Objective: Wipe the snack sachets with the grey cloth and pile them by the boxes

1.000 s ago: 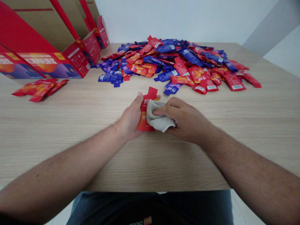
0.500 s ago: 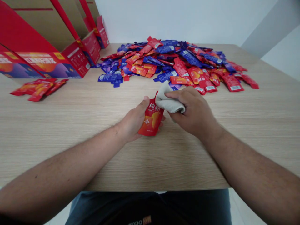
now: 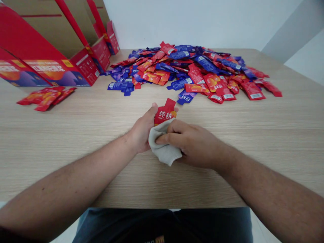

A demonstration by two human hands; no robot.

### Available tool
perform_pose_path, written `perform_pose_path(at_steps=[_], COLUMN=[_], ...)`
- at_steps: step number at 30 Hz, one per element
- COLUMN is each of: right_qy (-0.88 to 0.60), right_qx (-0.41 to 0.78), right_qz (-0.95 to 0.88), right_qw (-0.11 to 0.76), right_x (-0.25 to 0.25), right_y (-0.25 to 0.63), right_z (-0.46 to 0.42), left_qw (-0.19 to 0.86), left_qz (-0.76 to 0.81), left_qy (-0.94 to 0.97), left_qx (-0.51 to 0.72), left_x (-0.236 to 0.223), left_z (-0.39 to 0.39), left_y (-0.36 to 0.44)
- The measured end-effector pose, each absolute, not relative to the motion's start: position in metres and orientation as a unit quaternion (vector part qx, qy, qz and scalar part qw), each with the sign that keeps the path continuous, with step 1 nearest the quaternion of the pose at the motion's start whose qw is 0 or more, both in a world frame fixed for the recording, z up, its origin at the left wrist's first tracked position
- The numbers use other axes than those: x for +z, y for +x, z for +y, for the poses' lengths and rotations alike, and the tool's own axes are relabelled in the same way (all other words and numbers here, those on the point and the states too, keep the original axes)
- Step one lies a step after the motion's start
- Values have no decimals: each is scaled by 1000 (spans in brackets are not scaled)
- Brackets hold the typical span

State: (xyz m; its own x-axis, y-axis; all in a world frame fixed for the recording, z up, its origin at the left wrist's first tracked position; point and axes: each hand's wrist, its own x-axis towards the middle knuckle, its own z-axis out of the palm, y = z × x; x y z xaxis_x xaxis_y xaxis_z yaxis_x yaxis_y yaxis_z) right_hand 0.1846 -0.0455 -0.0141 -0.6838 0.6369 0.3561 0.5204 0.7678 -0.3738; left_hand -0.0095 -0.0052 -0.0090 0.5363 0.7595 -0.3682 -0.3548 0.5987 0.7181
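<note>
A person's left hand (image 3: 143,130) closes around a red foil sachet (image 3: 165,113) printed with white Chinese characters, its notched top pointing away from the person and its lower part hidden, above the bench (image 3: 227,125). The right hand (image 3: 188,143), fingers curled, presses a folded grey cloth (image 3: 163,146) against the sachet, the cloth lying between the two hands. Just beyond the hands lies a blue sachet (image 3: 186,97), at the near edge of a wide heap of red and blue sachets (image 3: 182,71) spread over the far side of the bench. Off to the left, a few loose red sachets (image 3: 45,98) lie apart, near a row of red printed cartons (image 3: 50,72).
</note>
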Motion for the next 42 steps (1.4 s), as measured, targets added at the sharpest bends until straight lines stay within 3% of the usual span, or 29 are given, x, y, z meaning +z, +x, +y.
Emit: perform_pose_path(at_steps=[5, 11, 17, 31, 36, 38, 42], right_qy=[-391, -319, -400, -380, -427, -409, -327], right_qx=[61, 124, 19, 70, 22, 46, 127], right_qz=[-860, -919, -837, -856, -820, -839, -908], right_qw=[323, 197, 374, 343, 380, 356, 230], right_x=[-13, -8, -7, -12, -11, -9, -6], right_y=[194, 186, 206, 197, 199, 193, 183], right_z=[-37, -46, -28, -32, -29, -35, -48], left_qw=[829, 826, 811, 822, 829, 829, 827], left_qz=[350, 341, 391, 366, 368, 362, 353], left_qy=[292, 297, 331, 295, 313, 302, 288], left_qx=[324, 337, 282, 322, 281, 300, 329], left_x=[-12, -11, -8, -9, -10, -9, -6], left_z=[-2, -5, -8, -5, -4, -4, -6], left_y=[-11, -9, -10, -10, -12, -11, -8])
